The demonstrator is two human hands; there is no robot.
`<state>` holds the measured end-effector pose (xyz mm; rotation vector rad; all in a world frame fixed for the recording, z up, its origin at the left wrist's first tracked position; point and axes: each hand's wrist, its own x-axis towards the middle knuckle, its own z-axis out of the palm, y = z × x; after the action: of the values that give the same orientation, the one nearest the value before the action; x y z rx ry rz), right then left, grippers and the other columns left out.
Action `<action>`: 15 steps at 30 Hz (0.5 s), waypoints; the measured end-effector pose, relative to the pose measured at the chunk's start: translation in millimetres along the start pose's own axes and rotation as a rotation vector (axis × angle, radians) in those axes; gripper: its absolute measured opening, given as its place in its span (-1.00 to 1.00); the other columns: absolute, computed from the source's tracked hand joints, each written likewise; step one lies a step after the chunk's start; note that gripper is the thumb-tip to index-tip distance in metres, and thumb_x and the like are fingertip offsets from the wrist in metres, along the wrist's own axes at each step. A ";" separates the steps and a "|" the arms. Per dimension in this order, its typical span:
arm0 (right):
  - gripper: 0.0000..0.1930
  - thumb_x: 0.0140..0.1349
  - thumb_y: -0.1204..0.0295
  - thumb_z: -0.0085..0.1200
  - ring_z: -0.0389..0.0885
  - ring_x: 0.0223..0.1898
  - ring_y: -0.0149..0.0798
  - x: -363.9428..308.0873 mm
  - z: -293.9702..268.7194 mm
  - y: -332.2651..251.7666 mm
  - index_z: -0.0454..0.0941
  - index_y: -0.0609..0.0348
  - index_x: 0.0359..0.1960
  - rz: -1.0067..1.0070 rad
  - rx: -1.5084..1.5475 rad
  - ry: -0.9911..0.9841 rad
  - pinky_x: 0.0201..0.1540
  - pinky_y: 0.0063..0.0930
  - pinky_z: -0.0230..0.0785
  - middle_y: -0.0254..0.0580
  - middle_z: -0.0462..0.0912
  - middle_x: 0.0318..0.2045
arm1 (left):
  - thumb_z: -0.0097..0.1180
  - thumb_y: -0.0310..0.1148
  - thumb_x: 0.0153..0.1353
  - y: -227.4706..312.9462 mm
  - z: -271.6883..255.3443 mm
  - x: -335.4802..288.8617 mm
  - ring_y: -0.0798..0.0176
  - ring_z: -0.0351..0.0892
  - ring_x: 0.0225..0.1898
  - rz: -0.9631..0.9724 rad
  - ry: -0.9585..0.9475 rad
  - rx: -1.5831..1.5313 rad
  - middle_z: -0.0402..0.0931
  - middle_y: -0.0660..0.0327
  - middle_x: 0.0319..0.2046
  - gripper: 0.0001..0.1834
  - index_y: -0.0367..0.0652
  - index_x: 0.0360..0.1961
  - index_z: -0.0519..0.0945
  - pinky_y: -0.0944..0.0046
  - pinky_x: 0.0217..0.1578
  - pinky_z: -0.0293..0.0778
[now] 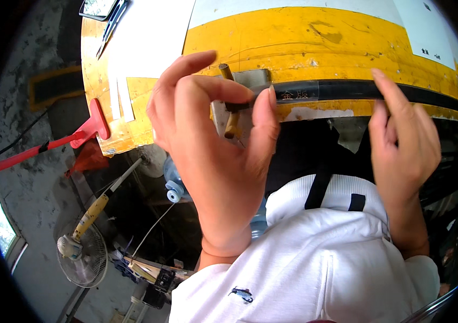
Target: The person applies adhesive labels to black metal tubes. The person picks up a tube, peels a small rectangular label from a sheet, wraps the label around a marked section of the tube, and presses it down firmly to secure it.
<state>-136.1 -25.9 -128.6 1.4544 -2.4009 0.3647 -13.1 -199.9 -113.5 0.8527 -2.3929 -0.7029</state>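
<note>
A long, slightly curved black rod (pixel 347 90) lies crosswise along the near edge of the yellow table. Clear film with small gold lettering wraps part of it. Thumb and forefinger of my left hand (pixel 207 118) pinch the rod near its left end, while the other fingers are raised. My right hand (pixel 404 134) grips the rod farther right, its index finger stretched across the top and the other fingers curled below. Behind my left fingertips is a grey metal block (pixel 256 78) with a short brass-coloured bar (pixel 231 125), partly hidden by the hand.
The scuffed yellow table (pixel 288 37) carries white sheets (pixel 153 32), tweezers (pixel 111 29) and a phone (pixel 97 7). A red T-shaped handle (pixel 92 126) juts beside its left corner. Below are a standing fan (pixel 82 258) and a clear blue water bottle (pixel 174 188).
</note>
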 end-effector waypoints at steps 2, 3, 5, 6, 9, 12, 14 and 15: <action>-0.55 -0.04 0.73 0.27 0.29 -0.63 -0.40 2.4 0.8 11.6 0.65 0.16 -0.03 0.002 0.002 0.068 -0.55 -0.55 0.18 -0.34 0.43 -0.63 | 0.21 -0.49 0.19 -2.8 -1.9 -0.8 0.07 0.40 0.18 0.137 0.055 0.119 0.51 0.07 0.07 -0.96 -0.18 -0.35 0.59 0.04 0.24 0.17; -0.55 -0.05 0.74 0.26 0.31 -0.62 -0.36 0.5 -5.1 15.1 0.65 0.18 -0.05 -0.030 -0.009 0.059 -0.54 -0.53 0.20 -0.33 0.46 -0.60 | 0.13 -0.42 0.24 -3.2 -4.9 -1.3 0.06 0.38 0.20 0.193 0.077 0.176 0.51 0.08 0.08 -0.92 -0.17 -0.32 0.62 0.02 0.25 0.15; -0.58 -0.01 0.78 0.23 0.33 -0.61 -0.35 -0.5 -27.6 21.0 0.62 0.26 -0.05 -0.112 -0.031 -0.004 -0.54 -0.57 0.20 -0.30 0.55 -0.53 | -0.04 -0.29 0.36 7.1 -20.0 -6.1 0.05 0.33 0.24 0.290 0.038 0.304 0.50 0.08 0.11 -0.74 -0.16 -0.27 0.67 0.00 0.28 0.11; -0.60 0.02 0.79 0.22 0.34 -0.61 -0.35 -0.4 -41.7 22.1 0.60 0.31 -0.05 -0.138 -0.041 -0.026 -0.54 -0.59 0.20 -0.28 0.59 -0.49 | -0.13 -0.23 0.41 14.3 -28.1 -10.9 0.04 0.30 0.26 0.321 0.004 0.316 0.50 0.09 0.12 -0.65 -0.15 -0.25 0.70 -0.01 0.30 0.09; -0.63 0.04 0.81 0.21 0.40 -0.58 -0.31 -8.5 -79.6 29.3 0.56 0.39 -0.06 -0.127 -0.068 0.010 -0.54 -0.57 0.24 -0.19 0.66 -0.40 | -0.14 -0.08 0.42 34.6 -49.8 -10.5 0.13 0.46 -0.23 0.439 -0.189 0.068 0.59 0.04 -0.24 -0.50 -0.35 -0.25 0.65 0.14 -0.16 0.31; -0.59 0.01 0.80 0.24 0.43 -0.55 -0.25 -21.3 -89.2 43.8 0.55 0.36 -0.04 -0.104 -0.073 0.179 -0.50 -0.47 0.29 -0.15 0.66 -0.36 | 0.02 -0.14 0.33 52.3 -59.0 -14.7 0.14 0.51 -0.48 0.381 -0.600 -0.302 0.58 0.05 -0.43 -0.57 -0.39 -0.16 0.59 0.21 -0.49 0.38; -0.57 0.07 0.77 0.22 0.43 -0.54 -0.35 -29.5 -93.4 54.3 0.51 0.35 0.03 0.007 -0.082 0.264 -0.48 -0.58 0.29 -0.23 0.60 -0.40 | 0.17 -0.31 0.24 66.6 -55.6 -13.2 -0.04 0.53 -0.43 0.273 -0.902 -0.451 0.52 0.02 -0.43 -0.66 -0.32 -0.05 0.53 0.12 -0.43 0.44; -0.56 0.10 0.76 0.21 0.43 -0.54 -0.40 -32.9 -96.8 57.2 0.49 0.34 0.06 0.093 -0.074 0.304 -0.47 -0.63 0.28 -0.26 0.58 -0.43 | 0.07 -0.17 0.35 66.6 -38.8 -22.4 0.22 0.46 -0.52 0.280 -0.878 -0.612 0.51 0.09 -0.47 -0.59 -0.41 -0.11 0.54 0.27 -0.45 0.39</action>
<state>-160.0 62.5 -55.6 1.1648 -2.2159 0.4760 -2.6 -151.5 -50.3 -0.0974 -2.6195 -1.8314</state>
